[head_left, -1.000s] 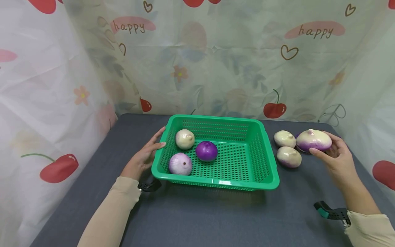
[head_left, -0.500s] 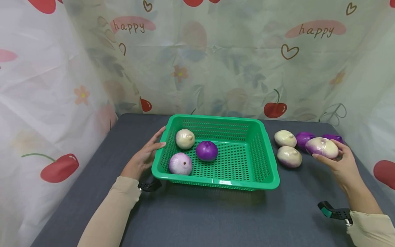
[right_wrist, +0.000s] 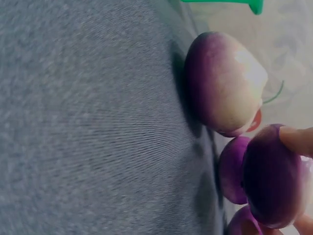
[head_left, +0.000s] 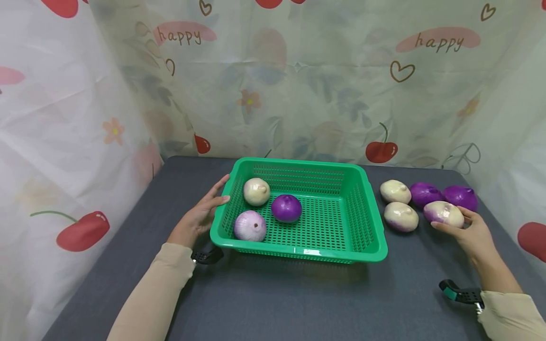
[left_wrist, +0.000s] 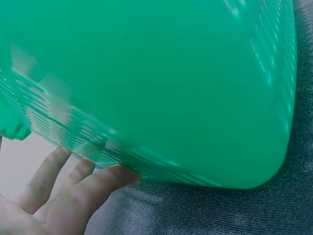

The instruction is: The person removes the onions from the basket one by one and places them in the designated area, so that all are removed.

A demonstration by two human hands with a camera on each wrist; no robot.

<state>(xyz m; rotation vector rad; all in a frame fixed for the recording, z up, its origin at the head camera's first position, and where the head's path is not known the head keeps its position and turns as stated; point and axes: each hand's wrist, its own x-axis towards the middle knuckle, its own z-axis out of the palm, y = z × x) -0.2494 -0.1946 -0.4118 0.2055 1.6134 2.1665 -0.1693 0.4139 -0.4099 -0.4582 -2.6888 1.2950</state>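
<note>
My right hand (head_left: 475,237) pinches a white-and-purple onion (head_left: 443,214) between thumb and fingers at the table's right side. In the right wrist view this onion (right_wrist: 271,178) shows its dark purple underside; whether it touches the table I cannot tell. Two purple onions (head_left: 426,194) lie just behind it. To its left are two pale onions, one at the back (head_left: 395,192) and one nearer (head_left: 401,217). My left hand (head_left: 198,220) rests against the left side of the green basket (head_left: 298,252), its fairly straight fingers (left_wrist: 105,183) touching the outer wall.
Inside the basket, toward its left, sit a white onion (head_left: 257,192), a deep purple onion (head_left: 286,208) and a light purple onion (head_left: 250,226). The dark grey tabletop (head_left: 298,303) extends in front. A printed curtain (head_left: 298,94) stands behind and at both sides.
My right hand has moved the white-and-purple onion to the right and then nearer and down, uncovering the two purple onions behind. The left hand and basket stay put.
</note>
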